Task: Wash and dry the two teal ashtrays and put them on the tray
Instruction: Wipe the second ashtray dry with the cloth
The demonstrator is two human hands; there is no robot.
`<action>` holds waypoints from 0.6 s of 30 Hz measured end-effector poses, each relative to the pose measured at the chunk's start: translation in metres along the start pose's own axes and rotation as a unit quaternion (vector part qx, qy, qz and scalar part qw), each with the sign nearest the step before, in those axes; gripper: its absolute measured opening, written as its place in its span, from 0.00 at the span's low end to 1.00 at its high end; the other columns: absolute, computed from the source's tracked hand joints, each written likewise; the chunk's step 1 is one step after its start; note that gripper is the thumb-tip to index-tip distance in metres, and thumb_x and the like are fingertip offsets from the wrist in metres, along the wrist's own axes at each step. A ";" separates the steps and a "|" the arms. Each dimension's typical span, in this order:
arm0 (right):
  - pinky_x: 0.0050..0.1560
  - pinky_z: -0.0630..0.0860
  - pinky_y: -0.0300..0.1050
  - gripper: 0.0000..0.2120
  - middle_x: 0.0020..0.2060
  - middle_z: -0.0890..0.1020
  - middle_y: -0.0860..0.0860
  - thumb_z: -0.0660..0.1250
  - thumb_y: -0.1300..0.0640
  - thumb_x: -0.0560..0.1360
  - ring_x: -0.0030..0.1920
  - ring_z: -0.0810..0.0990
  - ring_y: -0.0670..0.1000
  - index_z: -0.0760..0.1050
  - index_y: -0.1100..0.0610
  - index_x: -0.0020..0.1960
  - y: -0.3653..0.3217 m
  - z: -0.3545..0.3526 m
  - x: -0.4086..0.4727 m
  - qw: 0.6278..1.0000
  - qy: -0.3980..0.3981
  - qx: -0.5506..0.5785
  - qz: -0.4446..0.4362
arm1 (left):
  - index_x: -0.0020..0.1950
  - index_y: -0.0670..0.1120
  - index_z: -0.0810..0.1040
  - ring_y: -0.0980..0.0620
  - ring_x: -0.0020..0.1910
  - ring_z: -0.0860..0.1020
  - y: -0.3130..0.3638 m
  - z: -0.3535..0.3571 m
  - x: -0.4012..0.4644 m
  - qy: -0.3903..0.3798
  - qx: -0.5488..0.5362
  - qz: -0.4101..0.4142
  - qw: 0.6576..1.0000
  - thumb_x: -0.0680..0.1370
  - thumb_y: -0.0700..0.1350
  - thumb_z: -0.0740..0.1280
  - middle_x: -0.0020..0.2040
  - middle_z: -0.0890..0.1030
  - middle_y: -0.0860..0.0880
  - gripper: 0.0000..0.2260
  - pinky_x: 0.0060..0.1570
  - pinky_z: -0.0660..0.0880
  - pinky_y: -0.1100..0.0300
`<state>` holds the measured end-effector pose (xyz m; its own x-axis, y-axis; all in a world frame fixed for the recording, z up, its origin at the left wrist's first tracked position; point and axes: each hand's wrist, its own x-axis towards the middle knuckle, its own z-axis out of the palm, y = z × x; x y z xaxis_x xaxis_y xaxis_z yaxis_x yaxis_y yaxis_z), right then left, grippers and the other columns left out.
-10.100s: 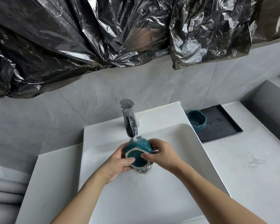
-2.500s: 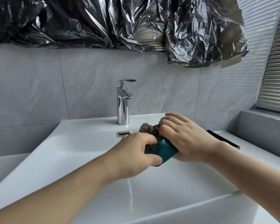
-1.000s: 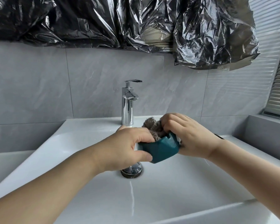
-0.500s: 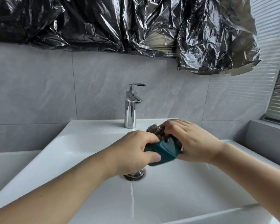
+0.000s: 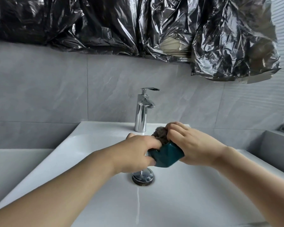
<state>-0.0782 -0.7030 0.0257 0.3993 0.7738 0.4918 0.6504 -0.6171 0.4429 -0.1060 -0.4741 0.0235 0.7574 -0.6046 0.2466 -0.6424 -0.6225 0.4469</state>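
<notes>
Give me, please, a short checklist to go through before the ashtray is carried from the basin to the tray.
1. Hold on the teal ashtray: ok. The left hand clasps its side and the right hand supports the other side, over the sink.
2. Drying under way: ok. The right hand presses a brown cloth into the bowl.
3. Ashtray fully dry: cannot tell. Its inside is hidden by cloth and fingers.
4. Faucet off: ok. No stream falls from the spout.
5. Tray free to receive it: cannot tell. The tray is out of view.
6. Second ashtray done: cannot tell. It is not in view.
</notes>
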 end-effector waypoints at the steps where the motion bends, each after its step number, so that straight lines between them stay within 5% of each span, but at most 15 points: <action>1: 0.45 0.78 0.49 0.17 0.49 0.77 0.56 0.73 0.64 0.64 0.52 0.77 0.59 0.71 0.60 0.50 0.000 0.000 -0.001 1.000 -0.005 -0.003 0.000 | 0.45 0.53 0.75 0.48 0.52 0.71 0.004 0.002 0.002 0.005 -0.001 -0.009 1.000 0.74 0.44 0.69 0.47 0.79 0.54 0.05 0.44 0.68 0.60; 4: 0.46 0.75 0.45 0.17 0.48 0.77 0.55 0.74 0.64 0.63 0.51 0.76 0.56 0.72 0.60 0.49 -0.001 0.002 -0.001 1.000 0.005 0.002 0.014 | 0.42 0.46 0.78 0.49 0.38 0.77 0.011 0.007 0.011 0.025 -0.073 -0.035 0.996 0.69 0.43 0.72 0.40 0.80 0.44 0.05 0.39 0.75 0.53; 8: 0.48 0.74 0.46 0.17 0.47 0.78 0.53 0.73 0.60 0.65 0.50 0.77 0.55 0.70 0.57 0.49 -0.004 0.002 -0.003 1.000 0.019 0.014 0.015 | 0.40 0.44 0.79 0.52 0.34 0.74 0.012 0.010 0.009 0.023 -0.178 -0.037 0.983 0.67 0.43 0.74 0.35 0.76 0.49 0.07 0.39 0.72 0.55; 13: 0.46 0.77 0.53 0.22 0.50 0.80 0.50 0.73 0.50 0.68 0.48 0.79 0.54 0.66 0.51 0.55 -0.003 -0.004 -0.007 0.985 0.078 0.136 0.068 | 0.43 0.49 0.79 0.49 0.38 0.78 0.012 0.001 0.002 0.022 -0.208 0.015 0.978 0.68 0.47 0.73 0.37 0.80 0.49 0.07 0.45 0.76 0.52; 16: 0.48 0.77 0.52 0.21 0.54 0.78 0.50 0.73 0.51 0.69 0.50 0.80 0.54 0.65 0.50 0.55 -0.001 -0.003 -0.008 0.982 0.079 0.160 0.065 | 0.46 0.56 0.78 0.43 0.51 0.78 0.010 0.001 0.000 0.017 -0.170 0.015 0.985 0.67 0.53 0.71 0.47 0.81 0.44 0.09 0.55 0.76 0.42; 18: 0.48 0.76 0.52 0.20 0.53 0.78 0.52 0.73 0.57 0.69 0.49 0.79 0.54 0.65 0.52 0.54 -0.001 0.000 -0.008 0.988 0.063 0.137 0.045 | 0.48 0.61 0.73 0.51 0.55 0.74 0.007 0.002 -0.001 -0.005 -0.129 -0.018 0.991 0.68 0.56 0.70 0.51 0.78 0.49 0.11 0.55 0.75 0.47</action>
<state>-0.0818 -0.7083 0.0215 0.3910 0.6829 0.6171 0.7731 -0.6075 0.1823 -0.1114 -0.4787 0.0240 0.7772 -0.5903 0.2179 -0.5625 -0.4966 0.6611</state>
